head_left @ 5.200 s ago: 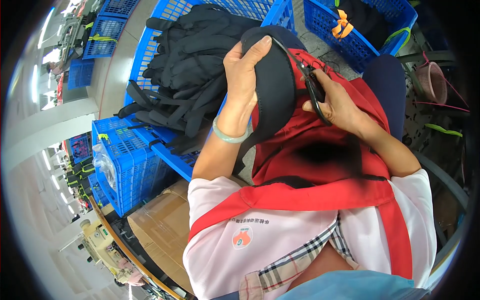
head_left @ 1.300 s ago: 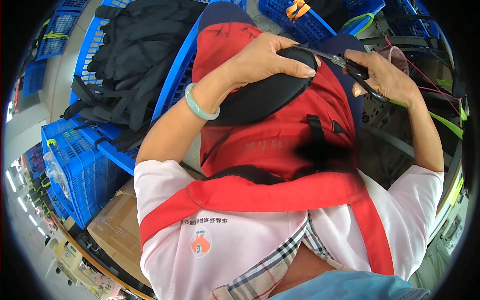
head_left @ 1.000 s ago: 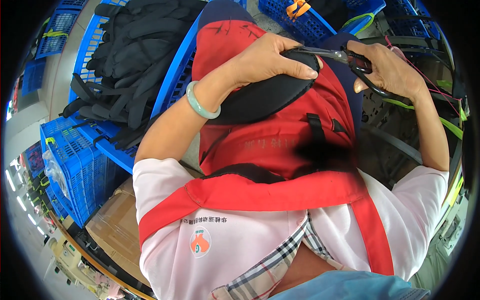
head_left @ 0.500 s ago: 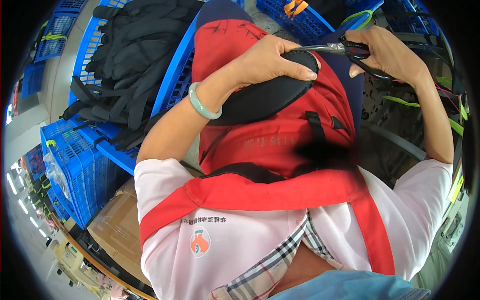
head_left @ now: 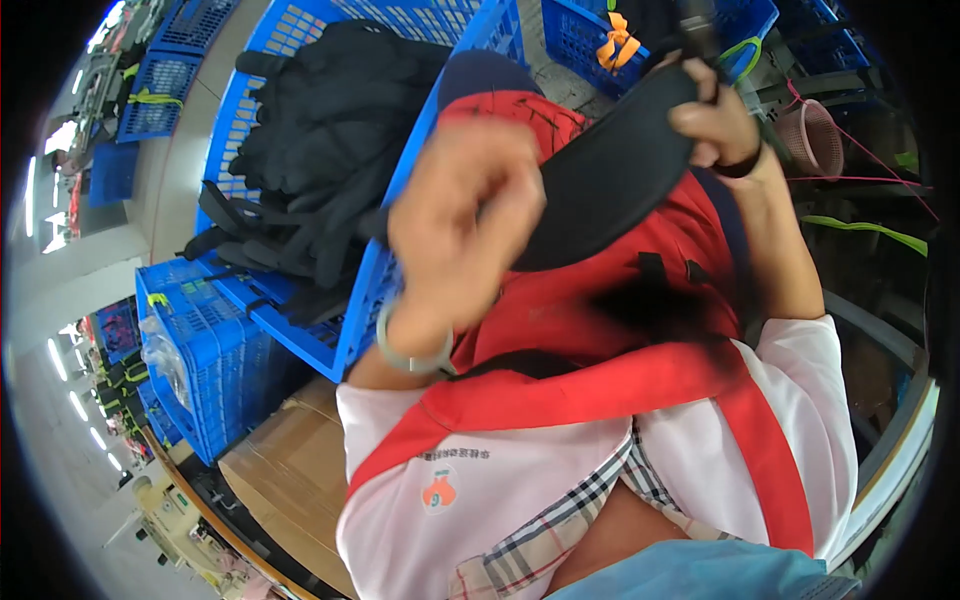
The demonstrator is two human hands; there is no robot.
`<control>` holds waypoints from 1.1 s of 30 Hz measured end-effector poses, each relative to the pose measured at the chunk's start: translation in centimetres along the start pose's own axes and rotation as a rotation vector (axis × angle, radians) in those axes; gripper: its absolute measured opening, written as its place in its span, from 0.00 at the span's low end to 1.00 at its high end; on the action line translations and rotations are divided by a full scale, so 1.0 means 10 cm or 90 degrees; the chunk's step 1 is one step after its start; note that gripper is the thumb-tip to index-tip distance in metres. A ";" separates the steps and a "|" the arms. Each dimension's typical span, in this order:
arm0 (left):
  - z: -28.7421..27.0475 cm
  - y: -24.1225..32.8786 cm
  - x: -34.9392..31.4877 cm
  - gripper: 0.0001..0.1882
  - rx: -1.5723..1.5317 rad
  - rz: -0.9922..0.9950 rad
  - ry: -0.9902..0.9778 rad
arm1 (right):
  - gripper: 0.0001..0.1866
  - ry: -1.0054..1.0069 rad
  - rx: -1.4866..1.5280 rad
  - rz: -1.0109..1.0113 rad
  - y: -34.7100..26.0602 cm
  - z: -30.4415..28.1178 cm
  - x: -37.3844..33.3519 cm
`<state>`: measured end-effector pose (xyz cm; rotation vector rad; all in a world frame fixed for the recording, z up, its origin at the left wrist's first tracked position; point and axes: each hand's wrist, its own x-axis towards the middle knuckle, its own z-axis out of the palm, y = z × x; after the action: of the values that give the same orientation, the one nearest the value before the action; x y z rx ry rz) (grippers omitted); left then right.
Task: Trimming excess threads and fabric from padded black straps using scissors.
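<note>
A long, curved black padded piece (head_left: 615, 165) with a dark edge lies slantwise over my red apron (head_left: 560, 310). My right hand (head_left: 725, 125) grips its far upper end, fingers curled over the edge. Scissors (head_left: 697, 22) also seem to be in that hand; their metal part is blurred above the fingers, and a black handle loop shows by the wrist. My left hand (head_left: 465, 200), with a pale green bangle (head_left: 415, 350) on its wrist, is smeared by motion beside the piece's nearer end. Its fingers look curled, but whether they hold anything is unclear.
At left stands a blue plastic crate (head_left: 390, 290) heaped with black padded pieces (head_left: 340, 130). Another blue crate (head_left: 215, 360) and a cardboard box (head_left: 290, 450) sit below it. An orange ribbon (head_left: 617, 42) hangs at the far crate; a pink basket (head_left: 812, 138) is at right.
My left hand has left the piece's far end and moved down and left. My right hand has taken hold of that end, the scissors now turned upward. The view has shifted.
</note>
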<state>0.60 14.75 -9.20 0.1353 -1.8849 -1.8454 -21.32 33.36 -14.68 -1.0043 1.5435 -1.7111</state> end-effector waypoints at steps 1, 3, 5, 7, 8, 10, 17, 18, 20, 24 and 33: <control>-0.11 0.16 -0.10 0.02 0.108 0.077 -0.150 | 0.19 -0.071 0.186 -0.010 -0.14 -0.10 0.02; -0.02 0.27 -0.22 0.08 -0.066 0.108 -0.415 | 0.17 -0.089 0.400 -0.002 -0.23 -0.23 0.03; 0.07 0.02 -0.14 0.10 0.082 0.074 -0.422 | 0.12 0.165 -0.047 -0.085 -0.10 -0.04 0.07; 0.11 -0.58 -0.07 0.13 -0.017 -0.061 -0.174 | 0.15 0.166 0.137 0.091 0.01 0.44 0.12; 0.10 -0.77 0.01 0.15 -0.171 -0.204 -0.037 | 0.15 0.130 0.093 0.110 0.00 0.68 0.07; 0.06 -0.86 0.11 0.16 -0.303 -0.243 -0.023 | 0.15 0.082 0.080 0.144 0.16 0.98 -0.06; -0.03 -1.00 0.16 0.15 -0.408 -0.196 0.096 | 0.14 0.019 0.008 0.200 0.13 0.94 -0.05; -0.06 -1.01 0.18 0.15 -0.407 -0.189 0.108 | 0.15 0.022 -0.063 0.199 0.15 0.89 -0.08; -0.10 -1.04 0.21 0.15 -0.414 -0.210 0.111 | 0.16 0.039 -0.058 0.208 0.29 0.75 -0.20; -0.16 -1.11 0.19 0.16 -0.456 -0.244 0.102 | 0.27 -0.068 -0.152 0.270 0.24 0.51 -0.43; -0.14 -1.26 0.12 0.19 -0.460 -0.294 0.040 | 0.42 -0.197 -0.327 0.363 0.00 0.42 -0.40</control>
<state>-3.21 12.02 -21.06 0.3921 -1.0948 -2.6749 -15.68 34.57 -15.04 -0.8892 1.8633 -0.7515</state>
